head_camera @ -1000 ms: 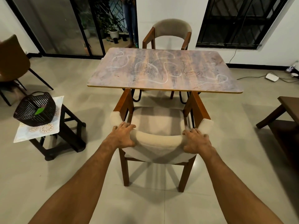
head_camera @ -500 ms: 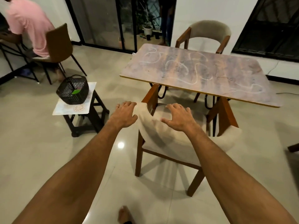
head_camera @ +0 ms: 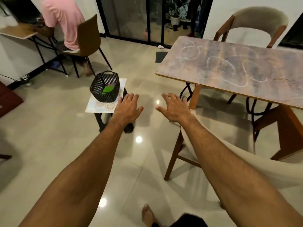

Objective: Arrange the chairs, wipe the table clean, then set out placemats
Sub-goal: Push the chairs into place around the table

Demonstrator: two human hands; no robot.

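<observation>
View: from head height, down along 2 bare forearms stretched out over a glossy tiled floor.
Worktop (head_camera: pixel 229 68): wood-look dining top at upper right, covered in white chalky squiggles and not yet wiped.
Near chair (head_camera: pixel 229 133): padded with wooden legs, tucked in at the worktop's near edge. The right forearm passes over its curved back.
Far chair (head_camera: pixel 252 25): the same kind, at the worktop's far edge.
Left hand (head_camera: pixel 128 106): left of the worktop's near corner, palm down, fingers (head_camera: pixel 131 97) straight and spread, holding nothing.
Right hand (head_camera: pixel 173 107): between the left hand and the worktop's near corner, fingers (head_camera: pixel 171 98) spread, holding nothing.
Basket (head_camera: pixel 105 86): black, left of the worktop, just beyond the left hand. A green thing (head_camera: pixel 107 90) lies inside, too small to identify.
Mat (head_camera: pixel 105 104): pale patterned sheet under the basket, on a low black stool (head_camera: pixel 99 119); likely a placemat.
Person (head_camera: pixel 65 22): in pink, seated far left of the worktop, back turned.
Step in hand: the chairs look placed, and the reach seems aimed at the basket for something to wipe with.
Doing it well: steady the basket with 1 hand and lift its contents with the other, so the basket does not slide on the mat. Leave the mat on the stool until the worktop is wiped. Wipe edge to edge in overlapping passes so no chalk remains.
</observation>
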